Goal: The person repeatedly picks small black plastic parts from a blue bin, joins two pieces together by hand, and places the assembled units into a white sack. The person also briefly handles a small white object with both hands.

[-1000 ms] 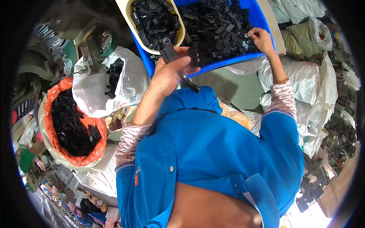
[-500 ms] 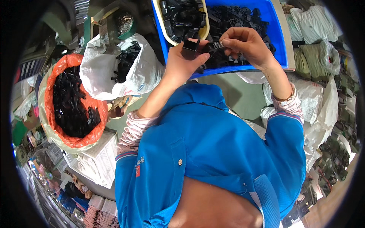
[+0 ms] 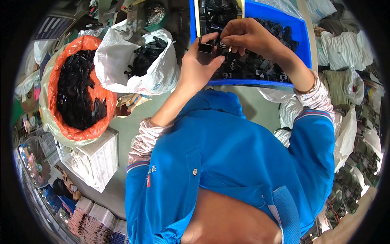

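Two bare hands work close together over the near side of a blue bin (image 3: 302, 34), which spreads beneath and to the right of them. The left hand (image 3: 195, 67) is curled around a black part (image 3: 206, 48), thumb on the near side and fingers on the far side, with the part's dark, boxy end showing in the grip. The right hand (image 3: 254, 38) is narrow, its thumb and fingertips pinched on a small metal coil spring (image 3: 223, 45), which sits just to the right of the black part; whether the two touch is too small to tell.

Just beyond the hands stands a cream tub (image 3: 198, 18) full of black pieces, and below the right hand more loose black pieces (image 3: 252, 67) lie in the bin. To the left of the left hand is a white sack (image 3: 111, 69) holding black parts, and farther left an orange-lined bag (image 3: 109, 97) holds more. A green bowl (image 3: 158, 26) with small metal bits stands beyond the sack, up and left from the left hand.
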Available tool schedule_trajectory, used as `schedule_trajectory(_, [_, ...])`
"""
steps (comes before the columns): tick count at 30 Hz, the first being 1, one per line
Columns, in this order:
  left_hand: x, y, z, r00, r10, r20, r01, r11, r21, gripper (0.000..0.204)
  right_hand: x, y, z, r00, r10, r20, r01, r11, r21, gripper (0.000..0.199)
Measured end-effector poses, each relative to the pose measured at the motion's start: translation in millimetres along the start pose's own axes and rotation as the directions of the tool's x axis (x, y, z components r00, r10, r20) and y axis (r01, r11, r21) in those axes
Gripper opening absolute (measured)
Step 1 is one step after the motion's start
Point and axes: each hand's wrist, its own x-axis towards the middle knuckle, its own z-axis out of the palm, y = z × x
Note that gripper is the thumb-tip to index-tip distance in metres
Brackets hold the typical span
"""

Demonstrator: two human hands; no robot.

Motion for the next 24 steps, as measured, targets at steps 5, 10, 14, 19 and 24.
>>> schedule_trajectory(5, [-1.8, 8.0, -13.3, 0.998, 0.029, -0.054, -0.031, 0.999, -0.035, 0.038, 10.9, 20.9, 24.6, 0.99, 0.064, -0.128, -0.014, 0.933, 0.361, 0.037])
schedule_trajectory(10, [0.3, -9.0, -20.9, 0.955, 0.056, -0.29, -0.083, 0.993, -0.079, 0.033, -3.4, 28.8, 95.4, 0.912, -0.076, -0.404, 0.237, 0.9, 0.366, 0.033])
schedule_trajectory(14, [3.3, -4.5, -33.5, 0.967, -0.159, -0.201, 0.072, 0.921, -0.383, 0.024, 5.8, 39.6, 106.8, 0.874, -0.078, -0.479, 0.284, 0.883, 0.374, 0.031])
schedule_trajectory(19, [13.4, -16.1, -69.8, 0.94, 0.325, -0.1, -0.277, 0.903, 0.328, 0.013, 14.4, 43.3, 84.2, 0.94, -0.049, -0.338, 0.229, 0.825, 0.517, 0.034])
schedule_trajectory(24, [8.3, -18.2, -73.3, 0.982, 0.151, -0.115, -0.109, 0.944, 0.31, 0.009, 21.1, 43.9, 80.6, 0.937, -0.047, -0.345, 0.237, 0.813, 0.532, 0.032])
